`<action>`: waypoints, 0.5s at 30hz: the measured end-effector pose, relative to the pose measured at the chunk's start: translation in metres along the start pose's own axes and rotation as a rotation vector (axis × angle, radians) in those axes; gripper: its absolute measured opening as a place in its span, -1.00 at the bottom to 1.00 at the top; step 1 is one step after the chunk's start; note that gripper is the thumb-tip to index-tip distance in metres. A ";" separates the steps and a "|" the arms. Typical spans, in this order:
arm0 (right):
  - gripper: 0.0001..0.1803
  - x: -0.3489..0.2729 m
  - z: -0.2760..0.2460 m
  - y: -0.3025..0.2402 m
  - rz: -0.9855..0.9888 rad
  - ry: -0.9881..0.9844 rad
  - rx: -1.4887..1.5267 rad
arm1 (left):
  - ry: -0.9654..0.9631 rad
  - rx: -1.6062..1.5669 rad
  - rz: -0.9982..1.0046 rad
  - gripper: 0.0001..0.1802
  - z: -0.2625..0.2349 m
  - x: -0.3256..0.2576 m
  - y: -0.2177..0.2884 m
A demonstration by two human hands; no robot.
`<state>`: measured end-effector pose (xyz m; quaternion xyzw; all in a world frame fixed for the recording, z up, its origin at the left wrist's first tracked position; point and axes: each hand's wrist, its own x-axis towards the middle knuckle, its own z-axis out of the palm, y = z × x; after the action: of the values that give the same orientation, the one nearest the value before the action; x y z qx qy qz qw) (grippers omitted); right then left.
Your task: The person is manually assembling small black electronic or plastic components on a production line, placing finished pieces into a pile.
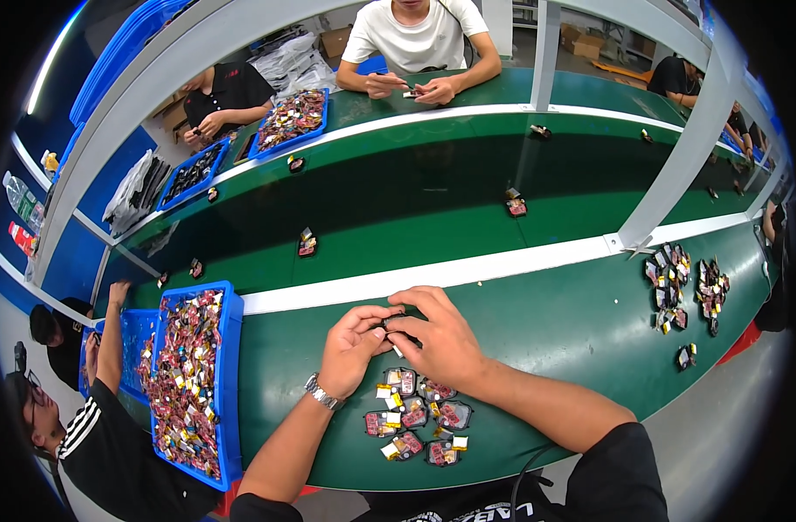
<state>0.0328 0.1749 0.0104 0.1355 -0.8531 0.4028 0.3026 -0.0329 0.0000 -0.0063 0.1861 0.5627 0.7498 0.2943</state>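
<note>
My left hand (353, 346) and my right hand (441, 341) meet over the green bench, fingers closed around one small black electronic housing (389, 324). Most of that housing is hidden by the fingers; a small white piece (398, 351) shows under the right fingers. Just below the hands, a cluster of several black housings (412, 412) lies on the bench. They hold red circuit boards, with yellow-and-white parts beside them. A metal watch circles my left wrist.
At left stands a blue tray (233, 383) heaped with red boards and wires. More housings (667, 287) sit in groups at right. Beyond a white rail (432, 277), a green conveyor belt (398, 252) carries scattered housings (516, 204). Co-workers sit across and at left; grey posts (689, 148) rise at right.
</note>
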 end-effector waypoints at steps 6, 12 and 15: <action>-0.83 0.000 -0.001 0.002 0.001 -0.029 -0.009 | 0.016 0.010 0.015 -0.73 0.001 0.001 0.000; -0.82 -0.002 0.001 0.004 0.034 -0.014 0.069 | 0.027 0.018 0.005 -0.72 -0.001 0.000 -0.001; -0.80 0.001 -0.001 0.001 -0.035 -0.029 -0.012 | 0.012 0.008 0.024 -0.70 -0.002 -0.001 -0.003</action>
<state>0.0319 0.1759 0.0107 0.1545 -0.8574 0.3901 0.2981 -0.0329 -0.0018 -0.0101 0.1894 0.5650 0.7522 0.2813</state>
